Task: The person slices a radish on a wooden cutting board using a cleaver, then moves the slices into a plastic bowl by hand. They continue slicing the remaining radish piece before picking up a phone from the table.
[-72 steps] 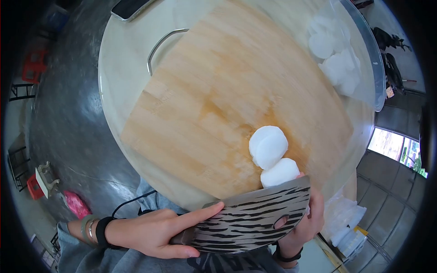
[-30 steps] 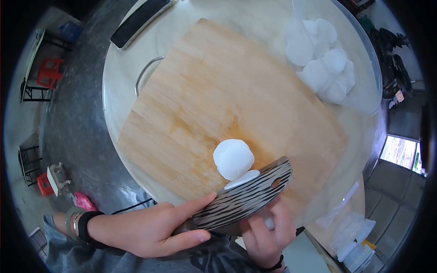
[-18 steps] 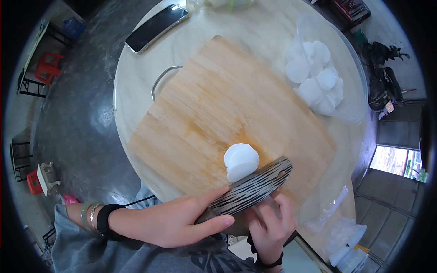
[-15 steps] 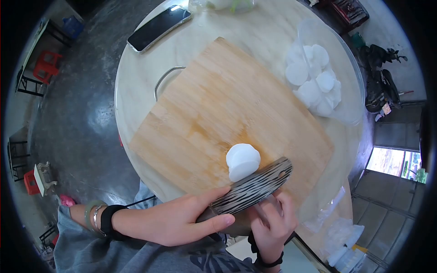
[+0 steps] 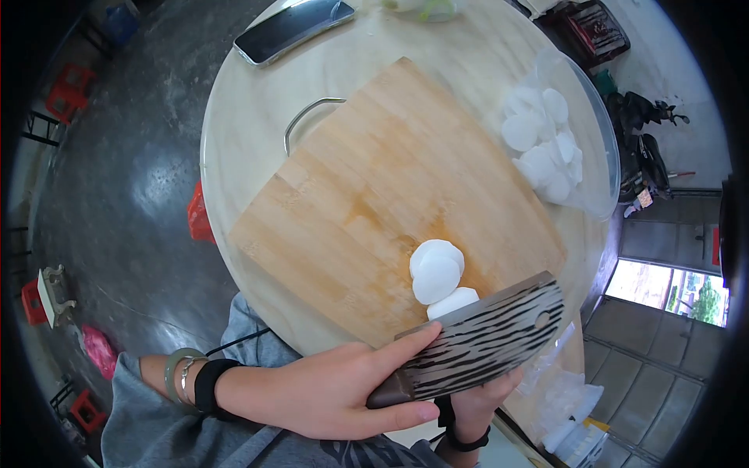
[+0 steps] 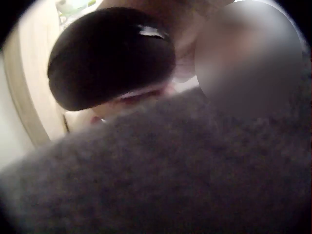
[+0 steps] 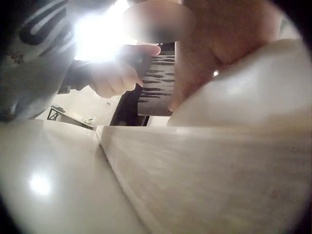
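Observation:
My left hand (image 5: 335, 390) grips the dark handle of a cleaver (image 5: 484, 335) with a black-striped blade, its index finger laid along the blade's top. Behind the blade, mostly hidden, my right hand (image 5: 485, 394) holds a white radish, whose pale bulk (image 7: 253, 92) shows under the hand in the right wrist view. Overlapping round white slices (image 5: 437, 271) lie on the wooden cutting board (image 5: 374, 179). Another white slice (image 5: 454, 302) stands out between them and the blade's upper edge. The left wrist view is mostly filled by a grey sleeve (image 6: 161, 175).
At the upper right of the round table (image 5: 234, 140), a clear plastic container (image 5: 605, 156) has several white slices in it. A phone (image 5: 292, 33) lies at the table's far edge. The board's metal handle (image 5: 300, 121) sticks out on its left. Plastic bags (image 5: 573, 409) sit at the lower right.
The blade has tilted to show more of its flat side and shifted right. Another white slice now shows beside the blade. The head view has shifted somewhat.

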`<state>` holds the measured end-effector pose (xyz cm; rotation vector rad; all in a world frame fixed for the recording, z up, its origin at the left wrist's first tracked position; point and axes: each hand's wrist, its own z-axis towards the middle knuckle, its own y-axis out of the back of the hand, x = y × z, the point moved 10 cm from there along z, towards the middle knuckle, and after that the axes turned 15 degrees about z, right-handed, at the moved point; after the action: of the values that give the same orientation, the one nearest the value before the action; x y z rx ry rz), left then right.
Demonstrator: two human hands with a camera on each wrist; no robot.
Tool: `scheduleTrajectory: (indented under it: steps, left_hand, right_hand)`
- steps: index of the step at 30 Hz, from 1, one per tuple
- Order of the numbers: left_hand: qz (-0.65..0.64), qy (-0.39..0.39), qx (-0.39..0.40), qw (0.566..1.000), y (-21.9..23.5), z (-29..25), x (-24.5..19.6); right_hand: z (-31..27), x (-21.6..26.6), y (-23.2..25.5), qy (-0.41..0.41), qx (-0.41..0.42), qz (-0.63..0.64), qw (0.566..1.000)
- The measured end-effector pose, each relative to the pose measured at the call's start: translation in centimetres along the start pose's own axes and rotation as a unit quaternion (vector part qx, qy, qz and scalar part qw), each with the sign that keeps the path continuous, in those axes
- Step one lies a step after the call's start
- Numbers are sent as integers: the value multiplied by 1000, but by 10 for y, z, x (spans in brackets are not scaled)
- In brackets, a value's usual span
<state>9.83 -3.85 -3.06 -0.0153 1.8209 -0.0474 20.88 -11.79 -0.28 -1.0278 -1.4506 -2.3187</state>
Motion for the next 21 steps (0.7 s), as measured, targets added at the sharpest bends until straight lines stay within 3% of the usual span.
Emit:
scheduleTrajectory:
  steps: [3, 11, 15, 21]
  left_hand:
    - [-11, 2, 18, 1000, -4, 1, -1]
    - [27, -35, 16, 999, -1, 4, -8]
    - [37, -66, -5, 997, 2, 5, -12]
    - [52, -50, 13, 997, 0, 8, -11]
  right_hand:
    - [-8, -3, 6, -29, -21, -18, 999]
    - [-10, 3, 3, 16, -10, -37, 999]
    - [-9, -1, 4, -3, -26, 8, 1000]
    - [-11, -8, 6, -34, -57, 75, 995]
